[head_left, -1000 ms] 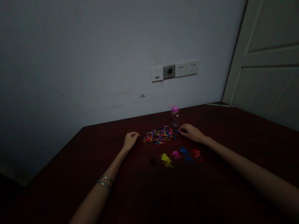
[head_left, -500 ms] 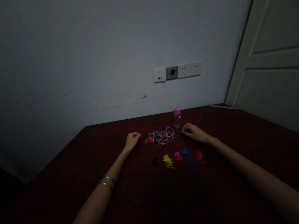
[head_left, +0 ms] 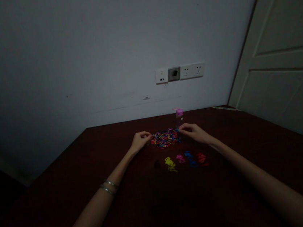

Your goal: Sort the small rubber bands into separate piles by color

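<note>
A mixed heap of small coloured loops (head_left: 165,139), which look like rubber bands or clips, lies on the dark red table. My left hand (head_left: 140,141) is at the heap's left edge, thumb and forefinger pinched together; whatever is between the tips is too small to make out. At the right edge of the heap, my right hand (head_left: 193,132) pinches what looks like a small blue loop (head_left: 178,129). Nearer me lie sorted groups: dark loops (head_left: 157,164), yellow loops (head_left: 170,164), pink loops (head_left: 180,158), blue loops (head_left: 191,159) and red loops (head_left: 201,157).
A clear bottle (head_left: 179,120) with a pink cap stands just behind my right hand, which partly covers it. The table (head_left: 124,211) meets a pale wall holding a row of sockets (head_left: 180,72). A white panelled door (head_left: 281,77) is on the right. The light is dim.
My left hand has moved right to the heap's edge. My right hand has shifted left and slightly away from me, reaching the heap's right side. The sorted groups look unchanged.
</note>
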`<state>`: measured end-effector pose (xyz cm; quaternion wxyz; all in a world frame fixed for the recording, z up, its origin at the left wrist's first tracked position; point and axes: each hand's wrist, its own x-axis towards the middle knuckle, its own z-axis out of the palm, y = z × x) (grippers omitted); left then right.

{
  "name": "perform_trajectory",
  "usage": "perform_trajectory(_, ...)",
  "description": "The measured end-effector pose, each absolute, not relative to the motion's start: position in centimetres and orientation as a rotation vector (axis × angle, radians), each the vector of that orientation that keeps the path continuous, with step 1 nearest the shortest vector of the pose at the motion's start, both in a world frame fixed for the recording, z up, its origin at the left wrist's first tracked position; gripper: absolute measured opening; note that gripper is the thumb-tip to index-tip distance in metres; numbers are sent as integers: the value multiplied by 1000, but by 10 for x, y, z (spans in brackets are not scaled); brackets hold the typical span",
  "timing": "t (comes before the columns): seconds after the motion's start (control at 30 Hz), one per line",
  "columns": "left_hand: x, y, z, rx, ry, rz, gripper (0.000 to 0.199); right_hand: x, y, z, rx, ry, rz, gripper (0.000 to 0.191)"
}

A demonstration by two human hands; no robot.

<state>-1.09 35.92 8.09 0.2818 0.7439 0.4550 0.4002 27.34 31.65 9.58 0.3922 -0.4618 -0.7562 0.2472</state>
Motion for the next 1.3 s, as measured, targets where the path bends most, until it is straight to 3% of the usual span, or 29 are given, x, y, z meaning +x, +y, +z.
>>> perform_trajectory(0.13, 24, 330, 97, 1975, 984, 866, 41, 257, 305, 106, -1114, -1942, 686, 29)
perform_trajectory(0.33, 44, 313, 94, 1850, 850, 830, 35, 239, 291, 113, -1031, -2020, 715, 24)
perform_trajectory(0.9, 43, 309, 99, 1636, 861, 905, 29, 235, 290, 102, -914, -2097, 793, 22)
perform_trajectory(1.3, 20, 341, 78, 1718, 1099, 990, 34, 269, 298, 103, -1148, -2229, 838, 23)
